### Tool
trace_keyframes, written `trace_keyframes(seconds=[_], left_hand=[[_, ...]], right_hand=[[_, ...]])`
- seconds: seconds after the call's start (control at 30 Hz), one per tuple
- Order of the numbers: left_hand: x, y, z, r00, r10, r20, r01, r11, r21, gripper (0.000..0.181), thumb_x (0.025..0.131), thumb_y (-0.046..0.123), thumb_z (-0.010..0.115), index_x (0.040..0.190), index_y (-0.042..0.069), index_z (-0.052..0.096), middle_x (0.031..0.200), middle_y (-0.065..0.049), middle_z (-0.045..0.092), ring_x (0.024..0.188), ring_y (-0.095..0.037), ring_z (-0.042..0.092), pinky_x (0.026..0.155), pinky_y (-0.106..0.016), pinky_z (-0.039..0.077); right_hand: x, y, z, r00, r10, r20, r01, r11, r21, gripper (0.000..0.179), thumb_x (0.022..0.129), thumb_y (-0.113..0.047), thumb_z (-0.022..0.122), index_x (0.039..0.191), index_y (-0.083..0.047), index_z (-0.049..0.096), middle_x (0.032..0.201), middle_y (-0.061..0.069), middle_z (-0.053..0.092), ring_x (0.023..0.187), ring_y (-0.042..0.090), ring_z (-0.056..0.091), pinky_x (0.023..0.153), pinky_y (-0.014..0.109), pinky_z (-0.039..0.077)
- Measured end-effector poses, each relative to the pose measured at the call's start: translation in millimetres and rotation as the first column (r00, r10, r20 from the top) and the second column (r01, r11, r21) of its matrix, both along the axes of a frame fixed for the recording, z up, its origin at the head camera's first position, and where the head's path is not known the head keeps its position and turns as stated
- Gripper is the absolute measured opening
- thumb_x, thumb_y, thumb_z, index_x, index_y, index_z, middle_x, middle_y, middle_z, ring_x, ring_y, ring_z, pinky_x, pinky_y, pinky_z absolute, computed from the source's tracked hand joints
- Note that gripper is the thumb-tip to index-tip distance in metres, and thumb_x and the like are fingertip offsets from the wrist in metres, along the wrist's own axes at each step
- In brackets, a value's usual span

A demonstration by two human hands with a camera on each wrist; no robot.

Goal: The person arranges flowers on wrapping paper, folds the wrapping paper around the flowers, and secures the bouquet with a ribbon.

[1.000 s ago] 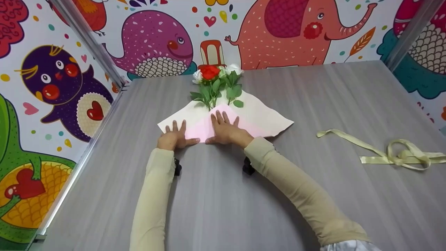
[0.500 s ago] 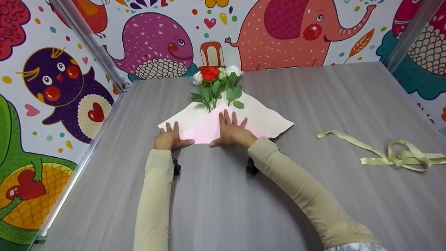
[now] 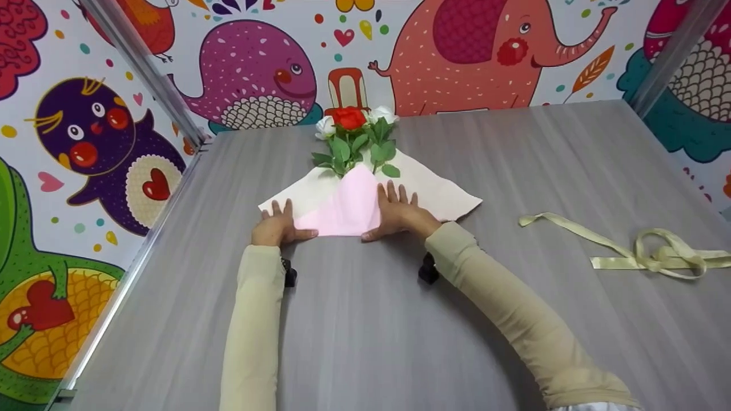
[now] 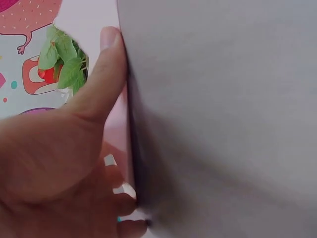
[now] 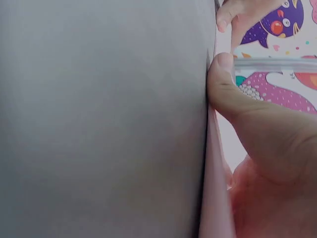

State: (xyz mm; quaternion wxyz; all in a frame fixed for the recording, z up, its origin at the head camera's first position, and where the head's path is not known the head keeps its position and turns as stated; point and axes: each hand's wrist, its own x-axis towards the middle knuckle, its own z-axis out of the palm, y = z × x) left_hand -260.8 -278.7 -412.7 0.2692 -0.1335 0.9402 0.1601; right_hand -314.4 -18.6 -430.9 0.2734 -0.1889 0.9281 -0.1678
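A sheet of wrapping paper (image 3: 431, 185), cream on one face and pink on the other, lies on the table with its near part folded up into a pink flap (image 3: 357, 202). A red rose (image 3: 348, 117) and white roses (image 3: 382, 115) with green leaves lie on it, their lower stems hidden under the flap. My left hand (image 3: 276, 226) rests with spread fingers on the left end of the fold, thumb along the edge. On the flap's right part my right hand (image 3: 401, 216) presses, fingers extended and thumb at the folded edge. In the left wrist view the thumb (image 4: 101, 74) lies along that edge.
A pale yellow ribbon (image 3: 662, 258), partly looped, lies on the grey table (image 3: 354, 342) to the right. Behind and to the left stand walls printed with cartoon animals, with metal posts (image 3: 677, 57) at the corners.
My right hand has slid right along the fold, uncovering more of the pink flap. The left hand shifted slightly left, then stayed. The red rose has turned a little.
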Motion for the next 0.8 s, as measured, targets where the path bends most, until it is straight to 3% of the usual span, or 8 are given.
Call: trace_keyframes(seconds=[0.4, 0.57, 0.8], left_hand=[[3.5, -4.8, 1.4, 0.998, 0.037, 0.057, -0.038, 0.999, 0.031, 0.116, 0.090, 0.061, 0.063, 0.159, 0.009, -0.014, 0.164, -0.024, -0.023, 0.152, -0.046, -0.016, 0.123, -0.063, 0.006], [5.0, 0.8, 2.5, 0.998, 0.026, 0.062, -0.025, 1.000, -0.016, 0.114, 0.090, 0.062, 0.062, 0.160, 0.009, -0.012, 0.165, -0.024, -0.019, 0.153, -0.046, -0.012, 0.122, -0.064, 0.009], [6.6, 14.6, 6.5, 1.000, 0.014, 0.017, -0.013, 0.997, -0.082, 0.115, 0.087, 0.063, 0.066, 0.161, 0.009, -0.003, 0.166, -0.025, -0.009, 0.154, -0.047, -0.002, 0.117, -0.071, 0.017]], right_hand=[[-6.5, 48.4, 4.0, 0.997, -0.071, -0.010, 0.071, 0.992, 0.105, 0.132, 0.080, -0.061, 0.075, 0.158, -0.003, -0.015, 0.165, 0.022, -0.022, 0.153, 0.046, -0.017, 0.119, 0.069, -0.007], [-7.6, 66.5, 3.8, 0.998, -0.066, 0.002, 0.066, 0.990, 0.123, 0.131, 0.080, -0.060, 0.075, 0.158, -0.001, -0.012, 0.164, 0.026, -0.021, 0.152, 0.048, -0.016, 0.118, 0.071, -0.005], [-9.3, 84.7, 4.5, 0.999, -0.034, 0.005, 0.033, 0.992, 0.124, 0.128, 0.082, -0.058, 0.074, 0.158, 0.002, -0.010, 0.164, 0.027, -0.020, 0.152, 0.048, -0.015, 0.117, 0.074, -0.003]])
